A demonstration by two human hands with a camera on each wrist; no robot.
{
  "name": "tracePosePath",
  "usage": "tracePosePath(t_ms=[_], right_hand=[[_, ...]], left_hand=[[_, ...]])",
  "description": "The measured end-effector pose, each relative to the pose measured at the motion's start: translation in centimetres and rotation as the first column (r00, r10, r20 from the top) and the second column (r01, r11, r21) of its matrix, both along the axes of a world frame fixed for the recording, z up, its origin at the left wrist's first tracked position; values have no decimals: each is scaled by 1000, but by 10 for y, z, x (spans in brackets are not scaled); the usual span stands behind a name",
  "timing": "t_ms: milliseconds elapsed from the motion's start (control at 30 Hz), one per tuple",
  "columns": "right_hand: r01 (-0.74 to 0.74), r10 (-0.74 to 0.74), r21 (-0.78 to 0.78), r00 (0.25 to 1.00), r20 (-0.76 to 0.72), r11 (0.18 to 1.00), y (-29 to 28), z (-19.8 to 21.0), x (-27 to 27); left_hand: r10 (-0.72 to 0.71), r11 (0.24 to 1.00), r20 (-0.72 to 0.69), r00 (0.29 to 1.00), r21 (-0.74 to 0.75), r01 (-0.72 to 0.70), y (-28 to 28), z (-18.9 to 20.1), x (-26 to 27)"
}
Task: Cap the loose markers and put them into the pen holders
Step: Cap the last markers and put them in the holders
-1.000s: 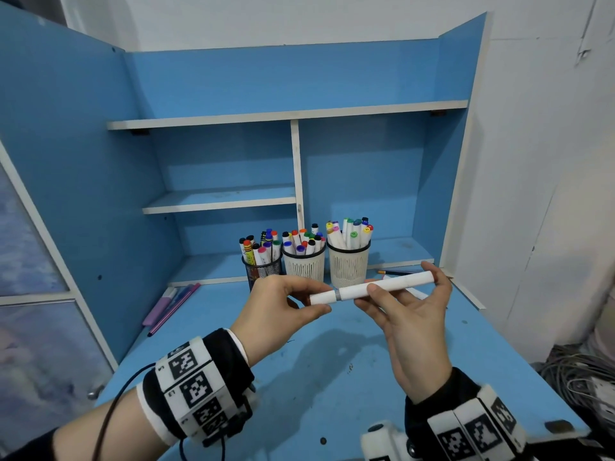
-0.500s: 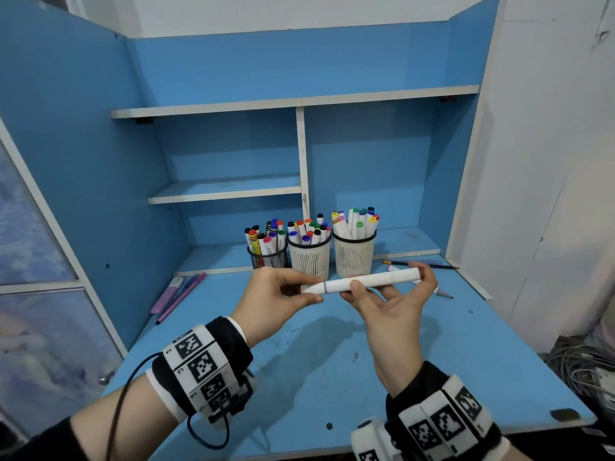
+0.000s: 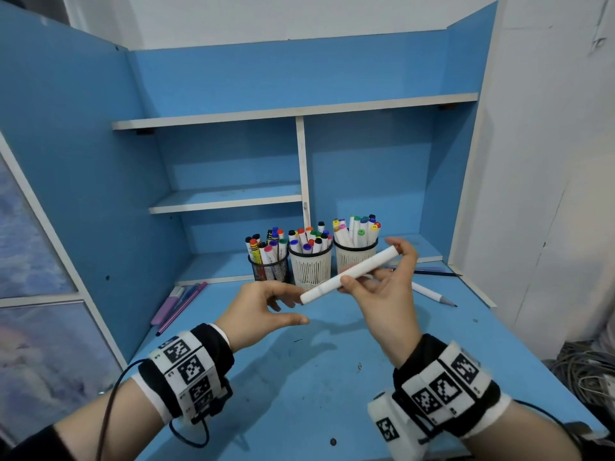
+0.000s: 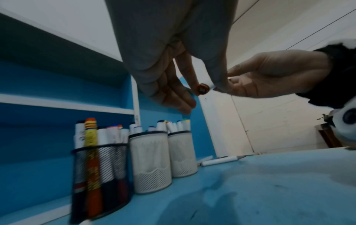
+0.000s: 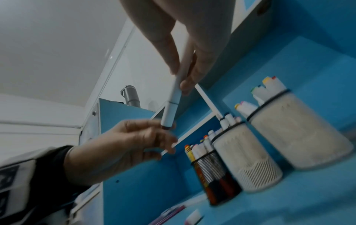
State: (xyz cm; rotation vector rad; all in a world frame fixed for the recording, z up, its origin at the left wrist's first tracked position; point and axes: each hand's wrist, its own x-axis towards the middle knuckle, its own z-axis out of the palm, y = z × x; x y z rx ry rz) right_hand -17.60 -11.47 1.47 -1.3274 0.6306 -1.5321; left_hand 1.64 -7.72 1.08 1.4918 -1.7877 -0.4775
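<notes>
Left hand (image 3: 263, 306) spread loose, fingers relaxed, gripping nothing, just beside the lower end of a long white capped marker (image 3: 349, 273). Right hand (image 3: 382, 291) pinching that marker, tilted above the blue worktop (image 3: 299, 387), in front of black mesh holder (image 3: 269, 269) and two white holders (image 3: 311, 266).

Head view: bright, even light; soft hand shadows on the blue desk (image 3: 299, 377) toward its near edge; straight lines bowed at frame edges. Both wrist views: dim, grainy, motion-blurred; pen holders (image 4: 150, 164) smeared.
</notes>
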Motion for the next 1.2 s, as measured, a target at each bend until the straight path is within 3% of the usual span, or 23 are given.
tracePosePath(t_ms=[100,267,467,867,1000,1200], right_hand=[[28,-30,-82,999,-24,996,-19,12,-5],[77,-134,-265,969,-206,961,-53,34,-12],[120,-306,-409,851,-427,905,-98,48,-14],[113,-372,-478,786,-493,871,-134,35,-10],[120,-387,-480,768,-510,869,-143,29,-10],[85,-477,-552,623,-620,830,-164,16,-7]], left_hand=[[107,988,111,988,102,-119,-19,-7,28],[215,890,401,891,295,-348,-52,-21,77],[282,786,475,834,383,-484,-78,-24,101],[151,746,566,810,473,-469,-107,-33,79],[125,741,542,831,506,-441,-108,-34,78],[160,790,531,832,436,-430,-101,-33,75]])
